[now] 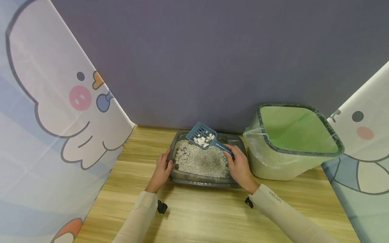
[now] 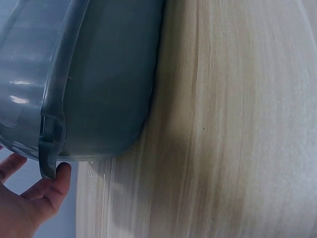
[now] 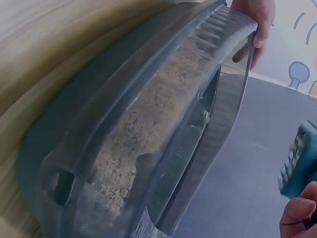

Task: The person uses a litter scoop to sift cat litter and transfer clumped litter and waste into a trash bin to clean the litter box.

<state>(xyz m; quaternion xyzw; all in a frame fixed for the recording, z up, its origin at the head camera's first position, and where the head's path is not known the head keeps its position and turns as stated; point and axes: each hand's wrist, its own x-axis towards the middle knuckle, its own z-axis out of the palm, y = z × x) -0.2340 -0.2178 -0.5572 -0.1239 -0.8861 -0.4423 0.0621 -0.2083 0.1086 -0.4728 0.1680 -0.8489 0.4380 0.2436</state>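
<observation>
scoop (image 1: 202,135) with white lumps, right hand (image 1: 240,165) gripping; left hand (image 1: 162,168) apparently holding tray (image 1: 206,181).

Back wall (image 1: 212,57): flat grey-purple panel, matte, no windows in view. Left side: printed curtain (image 1: 45,118) w/ cartoon duck, pink cheek, orange beak, pale blue and white bands; hangs slanted down to tabletop. Right side: matching printed curtain (image 1: 364,141), similar duck, pink cheek. Surface: light wood-grain table (image 1: 206,216), grain running left-right, meets wall at back edge. Light even, soft, diffuse; faint shadows only on the wood.
</observation>
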